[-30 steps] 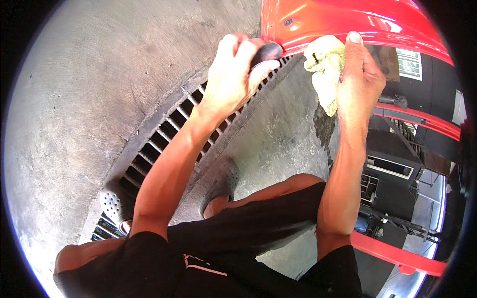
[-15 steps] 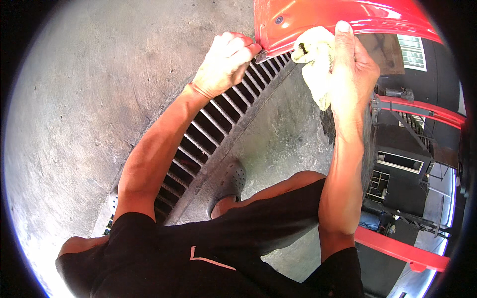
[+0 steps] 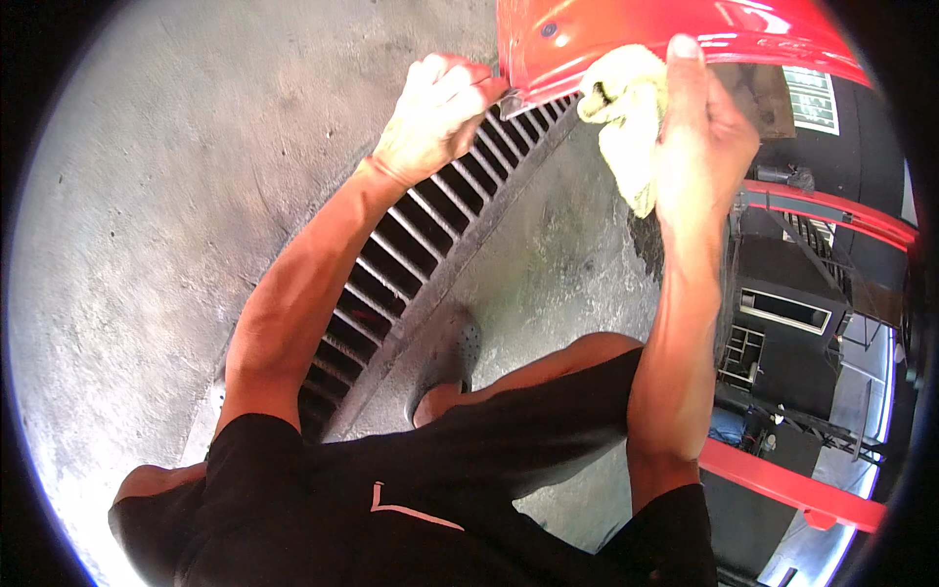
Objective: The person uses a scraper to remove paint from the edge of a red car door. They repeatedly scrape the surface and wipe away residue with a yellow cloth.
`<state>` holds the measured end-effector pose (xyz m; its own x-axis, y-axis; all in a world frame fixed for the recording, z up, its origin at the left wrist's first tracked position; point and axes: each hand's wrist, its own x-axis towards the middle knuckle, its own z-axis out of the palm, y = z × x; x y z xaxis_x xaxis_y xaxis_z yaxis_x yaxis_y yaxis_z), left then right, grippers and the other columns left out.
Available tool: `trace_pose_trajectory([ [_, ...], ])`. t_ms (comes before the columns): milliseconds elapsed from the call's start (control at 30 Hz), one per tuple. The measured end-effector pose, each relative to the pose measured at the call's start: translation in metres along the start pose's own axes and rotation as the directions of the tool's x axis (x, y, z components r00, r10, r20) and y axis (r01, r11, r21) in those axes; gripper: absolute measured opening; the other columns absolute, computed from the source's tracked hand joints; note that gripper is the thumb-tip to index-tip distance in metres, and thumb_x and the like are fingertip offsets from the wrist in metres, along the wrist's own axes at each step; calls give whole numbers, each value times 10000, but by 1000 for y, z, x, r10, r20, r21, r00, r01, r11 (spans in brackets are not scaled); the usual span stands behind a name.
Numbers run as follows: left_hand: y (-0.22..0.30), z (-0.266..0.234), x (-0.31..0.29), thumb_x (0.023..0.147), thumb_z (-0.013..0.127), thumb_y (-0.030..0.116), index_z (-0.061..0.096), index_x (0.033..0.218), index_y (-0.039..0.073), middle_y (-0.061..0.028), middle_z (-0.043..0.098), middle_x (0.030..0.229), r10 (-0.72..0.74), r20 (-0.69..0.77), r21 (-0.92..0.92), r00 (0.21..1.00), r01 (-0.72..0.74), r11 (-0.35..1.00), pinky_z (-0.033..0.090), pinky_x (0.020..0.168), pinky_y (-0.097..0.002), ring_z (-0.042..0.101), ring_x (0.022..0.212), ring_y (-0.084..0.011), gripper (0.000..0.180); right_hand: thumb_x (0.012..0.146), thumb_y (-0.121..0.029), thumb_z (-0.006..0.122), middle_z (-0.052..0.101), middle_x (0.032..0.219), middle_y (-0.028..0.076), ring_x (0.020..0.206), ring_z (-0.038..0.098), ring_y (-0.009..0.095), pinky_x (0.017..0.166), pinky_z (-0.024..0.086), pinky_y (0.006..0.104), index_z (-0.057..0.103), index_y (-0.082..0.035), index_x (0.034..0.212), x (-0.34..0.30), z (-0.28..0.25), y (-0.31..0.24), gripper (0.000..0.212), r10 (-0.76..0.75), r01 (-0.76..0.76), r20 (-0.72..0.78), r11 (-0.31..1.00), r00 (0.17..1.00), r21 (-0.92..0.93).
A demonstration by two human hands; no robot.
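A glossy red car body panel [image 3: 631, 24] comes in from the top, with a small dark round plug near its left side. The closed fingers of my left hand [image 3: 438, 119] pinch its lower left corner, where a small grey metal tab shows. Gripped in my right hand [image 3: 706, 142] is a pale yellow cloth [image 3: 631, 132] with a dark stain. The cloth is bunched at the panel's lower edge, and its loose end hangs down. My right thumb points up over the panel, while the other fingers are partly hidden behind the hand.
A slatted metal drain grate [image 3: 423, 235] runs diagonally across the concrete floor [image 3: 186, 186] under my arms. My foot in a grey clog [image 3: 455, 352] stands beside it. Red metal beams [image 3: 792, 486] and dark equipment [image 3: 782, 259] are at the right.
My right hand has shifted slightly right with the cloth, and the cloth's upper part sits a little higher. My left hand stays at the panel's corner.
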<state>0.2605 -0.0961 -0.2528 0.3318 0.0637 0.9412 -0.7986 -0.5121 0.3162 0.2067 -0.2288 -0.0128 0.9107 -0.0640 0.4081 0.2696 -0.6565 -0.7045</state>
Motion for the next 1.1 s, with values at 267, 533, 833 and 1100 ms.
trace_pose_trajectory([
  [267, 7, -3, 10, 805, 734, 84, 689, 1209, 125, -36, 676, 1173, 27, -12, -88, 1000, -28, 996, 461, 883, -406, 607, 1049, -270, 408, 1039, -377, 725, 625, 661, -47, 551, 504, 20, 480, 384, 238, 811, -14, 963, -3, 2, 0, 380, -14, 12, -28, 997, 1000, -78],
  [533, 21, 0, 21, 821, 746, 47, 694, 1162, 88, -59, 669, 1055, 23, -46, -67, 999, -26, 997, 469, 865, -411, 617, 940, -274, 347, 1042, -359, 721, 674, 694, -3, 523, 533, 42, 464, 410, 240, 806, 4, 964, -4, 0, 3, 381, 27, -27, -19, 999, 999, -40],
  [833, 23, 4, 18, 837, 739, 17, 691, 1130, 67, -81, 619, 937, -50, -70, -119, 996, 42, 992, 490, 817, -423, 588, 865, -315, 301, 1034, -370, 733, 662, 696, -20, 577, 546, 29, 506, 436, 234, 810, 15, 1022, 9, -6, 9, 392, -62, 54, -57, 988, 996, -143],
  [1100, 14, 3, 21, 796, 715, 22, 707, 1129, 86, -90, 684, 1042, -39, -56, -174, 998, 29, 984, 507, 838, -407, 625, 890, -326, 340, 1048, -356, 717, 636, 676, -24, 543, 498, 39, 493, 393, 234, 809, 12, 979, 2, 0, 6, 386, -82, 75, -60, 991, 995, -111],
])
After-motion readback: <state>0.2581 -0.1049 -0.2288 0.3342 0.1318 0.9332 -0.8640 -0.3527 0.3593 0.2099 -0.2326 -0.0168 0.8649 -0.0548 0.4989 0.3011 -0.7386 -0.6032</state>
